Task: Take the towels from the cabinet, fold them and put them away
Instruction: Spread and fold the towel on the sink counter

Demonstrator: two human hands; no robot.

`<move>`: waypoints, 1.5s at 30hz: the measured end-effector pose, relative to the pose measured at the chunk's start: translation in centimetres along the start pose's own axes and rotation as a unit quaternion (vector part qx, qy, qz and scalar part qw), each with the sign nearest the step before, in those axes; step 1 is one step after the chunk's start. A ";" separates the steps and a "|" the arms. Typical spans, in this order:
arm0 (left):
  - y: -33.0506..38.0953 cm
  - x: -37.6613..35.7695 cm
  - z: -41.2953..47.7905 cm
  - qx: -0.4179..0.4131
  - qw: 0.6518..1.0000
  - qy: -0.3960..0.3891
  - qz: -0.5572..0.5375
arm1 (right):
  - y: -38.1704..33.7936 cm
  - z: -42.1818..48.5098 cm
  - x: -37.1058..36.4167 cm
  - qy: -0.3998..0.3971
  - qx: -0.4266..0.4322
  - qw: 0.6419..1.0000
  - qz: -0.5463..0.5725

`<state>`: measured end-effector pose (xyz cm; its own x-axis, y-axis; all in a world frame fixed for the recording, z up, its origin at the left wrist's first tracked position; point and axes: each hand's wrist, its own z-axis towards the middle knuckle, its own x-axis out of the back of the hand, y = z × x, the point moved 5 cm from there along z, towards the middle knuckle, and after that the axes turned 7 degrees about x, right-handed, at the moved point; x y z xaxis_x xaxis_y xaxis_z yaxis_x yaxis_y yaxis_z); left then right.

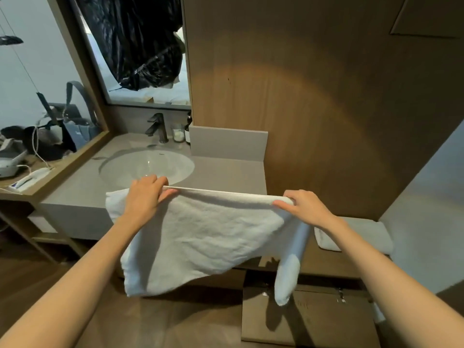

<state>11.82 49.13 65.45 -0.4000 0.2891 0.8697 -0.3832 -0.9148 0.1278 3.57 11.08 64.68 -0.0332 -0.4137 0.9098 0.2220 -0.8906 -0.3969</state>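
A white towel (pixel 206 234) hangs in the air in front of the vanity, stretched out by its top edge. My left hand (pixel 145 194) pinches that edge near the left end, and my right hand (pixel 303 207) pinches it at the right end. The towel's lower part droops unevenly, with a narrow flap dangling at the lower right. A second towel (pixel 364 234), folded and pale, lies on a low wooden shelf to the right, behind my right wrist.
A grey counter (pixel 226 172) holds a round sink (pixel 148 167), a dark faucet (pixel 158 126), a glass and a bottle. Mirror and cluttered desk stand at left. Wood panel wall fills the back. A cardboard box (pixel 308 320) sits on the floor below.
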 end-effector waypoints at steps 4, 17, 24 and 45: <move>-2.4 -2.2 2.3 0.030 0.999 -0.013 -0.009 | 0.1 3.5 -1.1 0.037 0.007 0.999 -0.030; -7.5 -14.7 16.0 0.078 0.992 -0.083 0.053 | 7.5 20.1 -5.7 0.082 -0.075 0.991 -0.076; -8.0 -22.2 21.7 0.139 0.963 -0.187 0.134 | 11.1 26.7 -8.2 0.038 -0.103 0.988 -0.109; -7.8 -31.8 22.7 0.139 0.965 -0.220 -0.020 | 10.3 31.5 -18.0 -0.012 -0.058 0.992 -0.110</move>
<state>46.43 40.67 47.57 0.0269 0.2329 0.9721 -0.1278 -0.9637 0.2344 37.18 15.24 48.06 -0.0447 -0.2043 0.9779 0.0986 -0.9750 -0.1992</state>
